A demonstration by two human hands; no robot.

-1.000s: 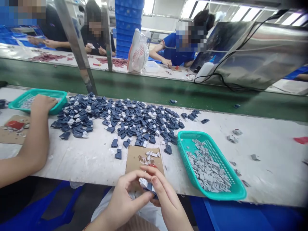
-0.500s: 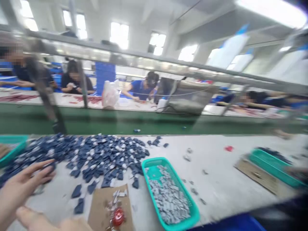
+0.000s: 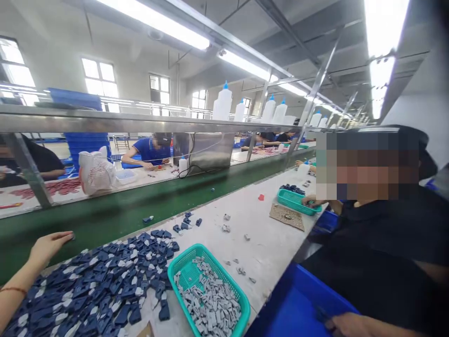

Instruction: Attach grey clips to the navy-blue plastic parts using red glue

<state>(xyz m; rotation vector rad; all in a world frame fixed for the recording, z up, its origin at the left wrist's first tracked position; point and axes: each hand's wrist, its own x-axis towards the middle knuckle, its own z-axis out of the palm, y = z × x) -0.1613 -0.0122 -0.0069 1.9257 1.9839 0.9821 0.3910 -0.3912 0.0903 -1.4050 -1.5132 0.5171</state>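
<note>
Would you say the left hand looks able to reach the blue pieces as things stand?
Probably yes: the left hand lies open at the far edge of the blue pieces, beside the green belt, and nothing stands between them.

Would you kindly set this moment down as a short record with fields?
left hand: open, palm down, at the far edge of the pile, beside the green belt
right hand: not in view
pile of dark blue pieces: spread on the white table
teal basket: right of the pile, holds grey pieces
co-worker: in black, at right, one hand at a second teal basket
white bottles: in a row on the overhead shelf
</note>
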